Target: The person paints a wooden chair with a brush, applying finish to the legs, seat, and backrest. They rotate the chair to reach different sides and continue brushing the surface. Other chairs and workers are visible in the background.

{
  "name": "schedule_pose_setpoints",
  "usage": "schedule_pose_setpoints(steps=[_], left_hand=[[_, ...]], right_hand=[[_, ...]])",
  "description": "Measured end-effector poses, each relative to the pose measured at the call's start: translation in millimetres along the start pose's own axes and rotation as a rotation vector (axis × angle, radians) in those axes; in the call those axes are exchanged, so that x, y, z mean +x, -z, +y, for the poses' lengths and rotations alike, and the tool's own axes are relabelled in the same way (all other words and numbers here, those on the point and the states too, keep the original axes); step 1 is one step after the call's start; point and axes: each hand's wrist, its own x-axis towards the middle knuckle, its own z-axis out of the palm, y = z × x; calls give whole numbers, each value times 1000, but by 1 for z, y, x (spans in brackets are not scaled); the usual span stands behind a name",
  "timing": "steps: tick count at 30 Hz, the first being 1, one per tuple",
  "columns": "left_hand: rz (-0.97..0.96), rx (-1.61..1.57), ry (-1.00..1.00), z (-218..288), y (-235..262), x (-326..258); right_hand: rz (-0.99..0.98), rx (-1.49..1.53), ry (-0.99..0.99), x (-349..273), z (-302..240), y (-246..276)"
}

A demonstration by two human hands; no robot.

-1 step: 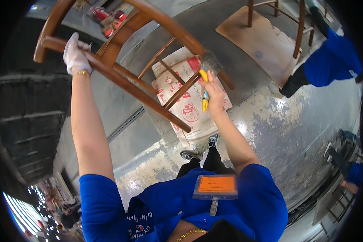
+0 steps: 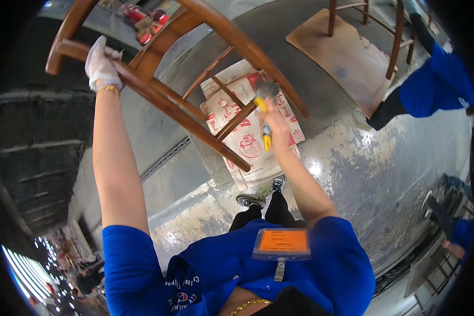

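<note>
A brown wooden chair frame (image 2: pixel 231 39) is tilted in front of me. My left hand (image 2: pixel 102 66), in a thin whitish glove, is wrapped round its long rail at the upper left. My right hand (image 2: pixel 277 125), bare, grips a brush by its yellow and blue handle (image 2: pixel 266 138). The brush's wide greyish head (image 2: pixel 267 88) is smeared by motion and lies beside a cross rail (image 2: pixel 238 121) and a leg of the chair; whether it touches the wood I cannot tell.
Flattened printed cardboard (image 2: pixel 255 150) lies on the floor below the chair. At the upper right, a co-worker in blue (image 2: pixel 432 84) stands by another chair (image 2: pixel 397 39) on a brown cardboard sheet (image 2: pixel 337 58). Red-topped containers (image 2: pixel 154 26) stand at the back left. Another person (image 2: pixel 461 234) is at the right edge.
My right hand has moved the brush slightly left and down, and its head is more blurred. The chair frame has shifted slightly, with my left hand still on its rail.
</note>
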Motion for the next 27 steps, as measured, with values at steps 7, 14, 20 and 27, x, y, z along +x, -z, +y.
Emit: schedule_pose_setpoints(steps=[7, 14, 20, 27], left_hand=[[-49, -208, 1, -15, -2, 26], [-47, -188, 12, -13, -8, 38], [-94, -108, -78, -20, -2, 48], [-83, -165, 12, -19, -1, 56]], right_hand=[[-429, 774, -297, -56, -68, -15], [387, 1361, -810, -5, 105, 55], [783, 654, -975, -73, 155, 67], [509, 745, -492, 7, 58, 3]])
